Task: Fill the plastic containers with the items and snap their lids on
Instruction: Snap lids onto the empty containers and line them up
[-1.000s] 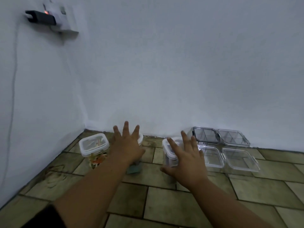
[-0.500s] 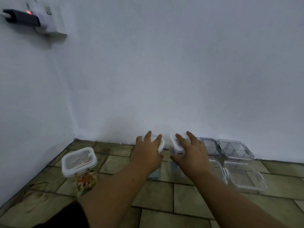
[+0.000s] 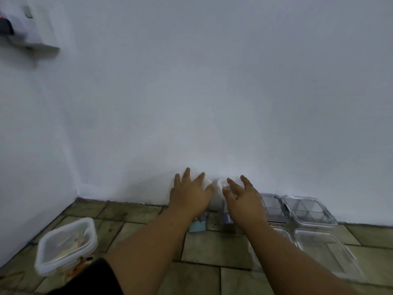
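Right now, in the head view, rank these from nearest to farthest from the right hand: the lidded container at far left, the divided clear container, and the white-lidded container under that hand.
1. White-lidded container: under the right hand.
2. Divided clear container: off to its right.
3. Lidded container: far left, near corner.

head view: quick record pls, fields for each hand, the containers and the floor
left hand: fingers spread, over a tall white-lidded clear plastic container
right hand: fingers spread, over a second white-lidded container
square white-lidded container: stands apart, near left, lid on
flat clear plastic boxes: four, at right
floor: green-brown tiles
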